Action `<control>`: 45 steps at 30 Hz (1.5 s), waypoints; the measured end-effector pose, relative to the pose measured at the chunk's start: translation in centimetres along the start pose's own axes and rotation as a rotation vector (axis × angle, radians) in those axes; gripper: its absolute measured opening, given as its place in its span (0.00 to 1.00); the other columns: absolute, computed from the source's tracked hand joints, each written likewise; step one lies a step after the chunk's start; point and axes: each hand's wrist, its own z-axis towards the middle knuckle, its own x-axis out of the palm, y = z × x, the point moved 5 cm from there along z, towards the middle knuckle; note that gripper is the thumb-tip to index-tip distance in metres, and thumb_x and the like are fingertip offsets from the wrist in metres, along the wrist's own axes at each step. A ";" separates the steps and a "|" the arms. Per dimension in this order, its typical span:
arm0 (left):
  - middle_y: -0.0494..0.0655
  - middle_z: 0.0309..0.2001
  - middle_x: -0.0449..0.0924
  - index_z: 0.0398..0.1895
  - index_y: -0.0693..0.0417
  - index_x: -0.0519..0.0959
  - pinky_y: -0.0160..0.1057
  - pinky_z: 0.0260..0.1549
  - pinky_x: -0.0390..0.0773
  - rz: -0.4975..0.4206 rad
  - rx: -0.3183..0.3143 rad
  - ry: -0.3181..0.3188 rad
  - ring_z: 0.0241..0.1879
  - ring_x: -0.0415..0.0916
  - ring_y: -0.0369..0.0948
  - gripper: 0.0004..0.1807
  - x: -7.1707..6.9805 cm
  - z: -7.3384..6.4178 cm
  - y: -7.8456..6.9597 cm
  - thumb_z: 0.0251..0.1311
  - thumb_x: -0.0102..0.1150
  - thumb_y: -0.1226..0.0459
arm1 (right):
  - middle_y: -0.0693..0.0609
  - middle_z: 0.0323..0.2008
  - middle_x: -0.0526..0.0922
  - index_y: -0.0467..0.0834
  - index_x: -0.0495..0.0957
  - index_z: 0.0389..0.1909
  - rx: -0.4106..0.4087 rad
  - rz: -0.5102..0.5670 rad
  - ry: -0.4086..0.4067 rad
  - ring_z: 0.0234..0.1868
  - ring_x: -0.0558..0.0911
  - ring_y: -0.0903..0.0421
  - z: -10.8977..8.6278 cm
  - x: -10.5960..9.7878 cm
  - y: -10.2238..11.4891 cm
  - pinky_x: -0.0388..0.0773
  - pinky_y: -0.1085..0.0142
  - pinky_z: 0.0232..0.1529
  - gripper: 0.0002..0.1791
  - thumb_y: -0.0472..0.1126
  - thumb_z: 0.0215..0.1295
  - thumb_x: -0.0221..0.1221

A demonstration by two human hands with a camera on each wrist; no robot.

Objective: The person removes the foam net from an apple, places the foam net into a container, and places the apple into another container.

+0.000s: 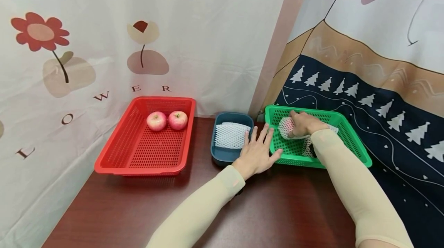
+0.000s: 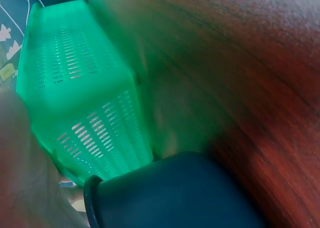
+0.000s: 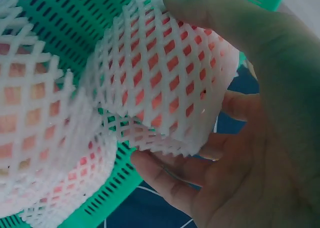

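Observation:
Inside the green basket (image 1: 359, 153), my right hand (image 1: 305, 124) grips an apple in a white foam net (image 3: 165, 73), thumb on one side and fingers curled round the other. More net-wrapped fruit (image 3: 25, 118) lies beside it in the right wrist view. My left hand (image 1: 256, 153) has its fingers spread between the dark blue container (image 1: 222, 159) and the green basket's near left corner; whether it touches either is unclear. White foam netting (image 1: 230, 135) lies in the blue container. The left wrist view is blurred and shows only part of that hand.
On the left stands a red basket (image 1: 142, 151) holding two bare apples, a left one (image 1: 157, 121) and a right one (image 1: 178, 120). All containers stand on a dark brown table (image 1: 270, 213) against a printed curtain (image 1: 215, 39).

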 end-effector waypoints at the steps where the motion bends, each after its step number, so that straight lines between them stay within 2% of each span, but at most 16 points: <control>1: 0.43 1.00 0.38 1.00 0.41 0.42 0.71 0.95 0.44 0.002 0.001 -0.001 0.98 0.40 0.61 0.49 0.0 0.0 0.0 0.89 0.32 0.29 | 0.21 0.77 0.76 0.34 0.63 0.87 0.001 0.004 -0.003 0.75 0.80 0.21 -0.1 -0.1 0.1 0.80 0.23 0.73 0.51 0.51 0.74 0.77; 12: 0.42 1.00 0.36 1.00 0.40 0.42 0.73 0.94 0.44 0.012 -0.002 -0.005 0.98 0.41 0.61 0.49 0.0 -0.1 0.0 0.89 0.32 0.29 | 0.19 0.81 0.70 0.33 0.61 0.88 -0.034 0.038 -0.022 0.80 0.75 0.19 -1.7 -1.0 0.8 0.76 0.21 0.76 0.53 0.51 0.74 0.76; 19: 0.40 1.00 0.35 1.00 0.40 0.43 0.72 0.95 0.44 0.009 -0.007 -0.005 0.98 0.41 0.61 0.50 0.1 0.0 0.1 0.88 0.31 0.27 | 0.17 0.74 0.73 0.33 0.66 0.85 -0.068 0.087 -0.089 0.64 0.86 0.27 -2.8 -1.2 1.2 0.86 0.27 0.64 0.52 0.49 0.68 0.81; 24: 0.41 1.00 0.36 1.00 0.40 0.44 0.73 0.94 0.43 0.008 -0.009 -0.009 0.98 0.42 0.61 0.49 0.2 -0.1 0.2 0.88 0.32 0.28 | 0.17 0.74 0.72 0.37 0.69 0.83 -0.089 0.125 -0.118 0.63 0.85 0.26 -2.9 -1.0 0.9 0.85 0.24 0.65 0.52 0.54 0.67 0.82; 28: 0.41 1.00 0.37 1.00 0.41 0.45 0.73 0.94 0.43 0.003 -0.006 -0.017 0.98 0.42 0.60 0.50 0.2 0.0 0.2 0.88 0.34 0.28 | 0.17 0.71 0.73 0.39 0.71 0.82 -0.130 0.108 -0.166 0.60 0.86 0.25 -2.6 -0.5 0.1 0.86 0.24 0.60 0.52 0.61 0.67 0.81; 36: 0.42 1.00 0.39 1.00 0.41 0.46 0.73 0.94 0.46 -0.005 -0.001 -0.014 0.98 0.43 0.58 0.51 0.0 0.0 0.5 0.87 0.35 0.26 | 0.17 0.75 0.71 0.39 0.68 0.85 -0.125 0.114 -0.210 0.63 0.86 0.25 -4.9 -1.2 2.3 0.87 0.24 0.62 0.50 0.52 0.69 0.78; 45: 0.45 0.99 0.43 1.00 0.42 0.48 0.71 0.94 0.47 0.007 0.012 -0.009 0.98 0.44 0.56 0.51 -0.9 -0.7 1.2 0.87 0.38 0.26 | 0.21 0.74 0.70 0.40 0.66 0.87 -0.155 0.149 -0.264 0.64 0.84 0.26 -5.7 -1.1 3.2 0.86 0.24 0.62 0.49 0.50 0.71 0.76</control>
